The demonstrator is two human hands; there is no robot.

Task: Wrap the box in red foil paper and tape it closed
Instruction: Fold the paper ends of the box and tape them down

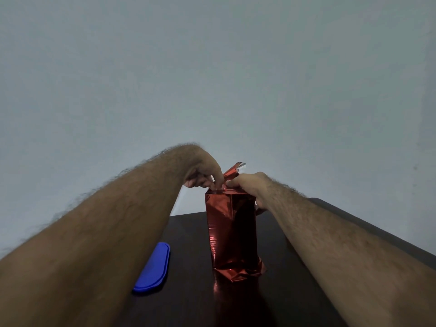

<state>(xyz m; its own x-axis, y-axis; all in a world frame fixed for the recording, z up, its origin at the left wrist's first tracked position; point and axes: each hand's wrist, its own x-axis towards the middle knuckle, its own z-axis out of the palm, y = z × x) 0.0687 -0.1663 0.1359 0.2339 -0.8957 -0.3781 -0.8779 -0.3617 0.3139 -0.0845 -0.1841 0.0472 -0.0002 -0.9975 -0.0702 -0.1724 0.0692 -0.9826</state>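
A tall box wrapped in red foil paper [232, 232] stands upright on the dark table [188, 256]. Its lower end shows crumpled foil folds. At the top, a loose foil flap [234, 172] sticks up with its silver underside showing. My left hand [204, 172] reaches over the top from the left, its fingertips pinching the foil at the top edge. My right hand [250, 187] wraps around the box's upper right corner, thumb on top by the flap, fingers down the right side. No tape is visible.
A blue oblong plastic lid [154, 267] lies flat on the table to the left of the box, partly under my left forearm. The table's far edge meets a plain grey wall [212, 79] just behind the box.
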